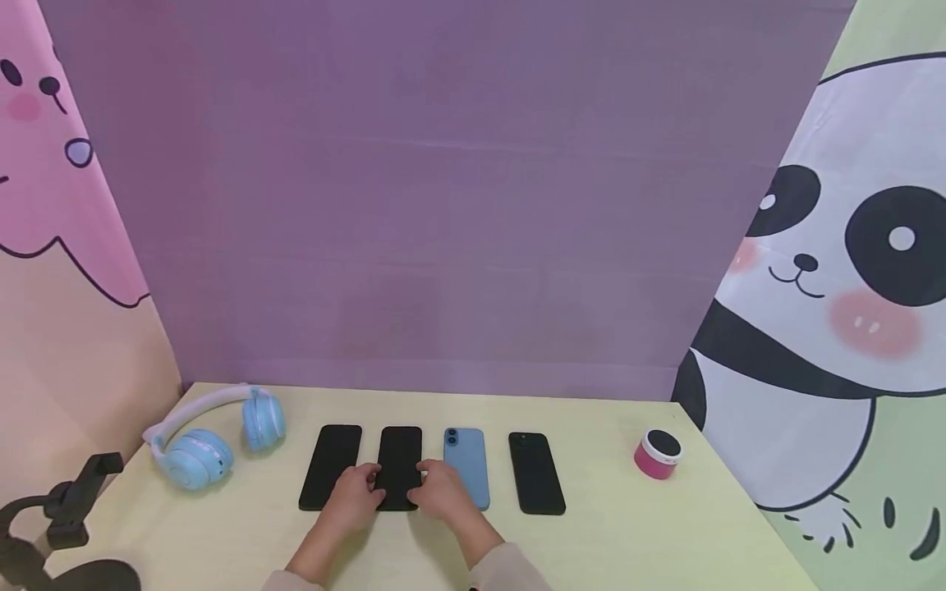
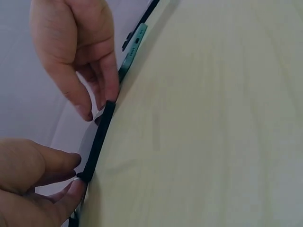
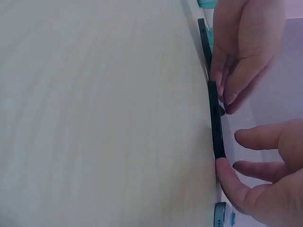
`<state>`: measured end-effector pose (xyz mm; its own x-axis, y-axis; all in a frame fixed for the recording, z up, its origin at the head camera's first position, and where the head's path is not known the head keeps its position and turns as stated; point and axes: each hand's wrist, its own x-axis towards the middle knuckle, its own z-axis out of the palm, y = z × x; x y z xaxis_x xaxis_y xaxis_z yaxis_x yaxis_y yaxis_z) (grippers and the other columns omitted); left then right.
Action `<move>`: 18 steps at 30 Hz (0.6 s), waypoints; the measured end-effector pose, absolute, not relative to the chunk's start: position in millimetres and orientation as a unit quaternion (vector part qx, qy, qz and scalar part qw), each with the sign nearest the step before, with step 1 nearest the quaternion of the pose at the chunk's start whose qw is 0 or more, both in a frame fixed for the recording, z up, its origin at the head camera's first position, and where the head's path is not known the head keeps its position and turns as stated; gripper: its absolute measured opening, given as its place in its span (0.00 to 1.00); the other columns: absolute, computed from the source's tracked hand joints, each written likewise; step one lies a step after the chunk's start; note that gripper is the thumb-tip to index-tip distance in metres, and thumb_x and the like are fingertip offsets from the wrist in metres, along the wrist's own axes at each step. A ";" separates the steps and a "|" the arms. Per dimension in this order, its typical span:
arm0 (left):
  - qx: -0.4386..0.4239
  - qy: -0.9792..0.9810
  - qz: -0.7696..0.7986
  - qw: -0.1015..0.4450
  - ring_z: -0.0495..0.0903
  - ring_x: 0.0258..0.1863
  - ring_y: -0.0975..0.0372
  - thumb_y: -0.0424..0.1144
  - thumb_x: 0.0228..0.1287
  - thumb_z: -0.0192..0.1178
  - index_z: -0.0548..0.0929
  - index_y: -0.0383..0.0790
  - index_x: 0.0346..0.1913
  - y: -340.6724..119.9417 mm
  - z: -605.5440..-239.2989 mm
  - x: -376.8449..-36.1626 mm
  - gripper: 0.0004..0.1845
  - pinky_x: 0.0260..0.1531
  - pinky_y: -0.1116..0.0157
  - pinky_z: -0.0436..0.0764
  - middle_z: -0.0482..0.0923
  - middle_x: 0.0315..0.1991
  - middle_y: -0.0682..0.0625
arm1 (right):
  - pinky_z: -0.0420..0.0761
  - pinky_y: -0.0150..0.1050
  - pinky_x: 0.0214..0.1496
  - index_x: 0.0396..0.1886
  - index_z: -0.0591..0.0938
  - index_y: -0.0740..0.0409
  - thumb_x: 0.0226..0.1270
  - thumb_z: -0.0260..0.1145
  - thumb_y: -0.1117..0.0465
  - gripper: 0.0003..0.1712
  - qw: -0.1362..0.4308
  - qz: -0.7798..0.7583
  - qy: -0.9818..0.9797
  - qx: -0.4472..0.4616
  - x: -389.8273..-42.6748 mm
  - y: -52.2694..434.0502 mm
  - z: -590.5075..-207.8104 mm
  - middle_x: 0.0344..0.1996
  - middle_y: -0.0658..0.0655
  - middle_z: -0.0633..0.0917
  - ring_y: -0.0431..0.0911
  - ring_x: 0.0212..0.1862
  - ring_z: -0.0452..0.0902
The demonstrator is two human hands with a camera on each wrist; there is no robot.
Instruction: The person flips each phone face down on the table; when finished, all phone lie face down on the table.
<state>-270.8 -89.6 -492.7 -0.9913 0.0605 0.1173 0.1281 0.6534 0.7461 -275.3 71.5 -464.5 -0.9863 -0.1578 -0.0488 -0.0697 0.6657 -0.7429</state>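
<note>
Four phones lie side by side on the pale yellow table [image 1: 606,542]. From the left they are a black phone [image 1: 331,465], a second black phone [image 1: 399,461], a blue phone [image 1: 467,461] and another black phone [image 1: 535,473]. My left hand [image 1: 367,484] pinches the near left corner of the second black phone and my right hand [image 1: 429,480] pinches its near right corner. The left wrist view shows that phone's thin near edge [image 2: 98,142] between my left hand [image 2: 75,177] and right hand [image 2: 97,106]. In the right wrist view the same edge [image 3: 217,123] runs between my right hand [image 3: 227,165] and left hand [image 3: 220,90].
Light blue headphones [image 1: 210,435] lie at the table's left. A small pink and white round object with a black top [image 1: 658,453] stands at the right. A black stand [image 1: 70,509] sits at the near left. Purple, pink and panda-printed backdrops wall in the table.
</note>
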 end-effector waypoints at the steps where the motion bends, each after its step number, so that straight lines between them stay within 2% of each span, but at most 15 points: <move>1: -0.056 -0.908 -0.414 0.039 0.74 0.38 0.51 0.25 0.58 0.64 0.77 0.21 0.52 -89.9 -491.9 -270.7 0.18 0.43 0.50 0.76 0.74 0.36 0.43 | 0.80 0.49 0.40 0.56 0.77 0.71 0.58 0.70 0.70 0.25 0.054 -0.415 0.906 -0.057 -274.8 71.5 -464.8 0.39 0.63 0.83 0.53 0.38 0.79; 6: -0.058 -0.908 -0.413 0.034 0.72 0.36 0.53 0.23 0.55 0.65 0.78 0.21 0.51 -91.5 -489.9 -270.5 0.19 0.42 0.51 0.76 0.75 0.35 0.44 | 0.81 0.47 0.38 0.54 0.78 0.72 0.55 0.69 0.75 0.24 0.051 -0.457 0.887 -0.043 -273.0 70.4 -466.9 0.38 0.64 0.82 0.53 0.38 0.79; 13: -0.052 -0.907 -0.416 0.030 0.76 0.38 0.52 0.22 0.56 0.64 0.77 0.21 0.52 -89.7 -489.7 -271.3 0.19 0.43 0.51 0.77 0.77 0.38 0.40 | 0.81 0.44 0.37 0.53 0.79 0.71 0.52 0.68 0.78 0.25 0.037 -0.470 0.881 -0.026 -274.2 68.1 -468.2 0.40 0.65 0.83 0.55 0.43 0.79; 18: -0.051 -0.906 -0.420 0.028 0.77 0.39 0.51 0.22 0.56 0.64 0.78 0.21 0.52 -88.8 -489.3 -271.1 0.20 0.43 0.51 0.77 0.78 0.39 0.39 | 0.80 0.42 0.37 0.54 0.79 0.70 0.53 0.66 0.79 0.25 0.036 -0.487 0.872 -0.020 -274.7 69.2 -468.8 0.37 0.61 0.81 0.52 0.41 0.76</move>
<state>-271.1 -88.8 -489.3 -0.9931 0.0690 0.0943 0.1166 0.6419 0.7579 -274.7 69.2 -468.8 -0.9966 -0.0695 -0.0445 0.0014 0.5246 -0.8513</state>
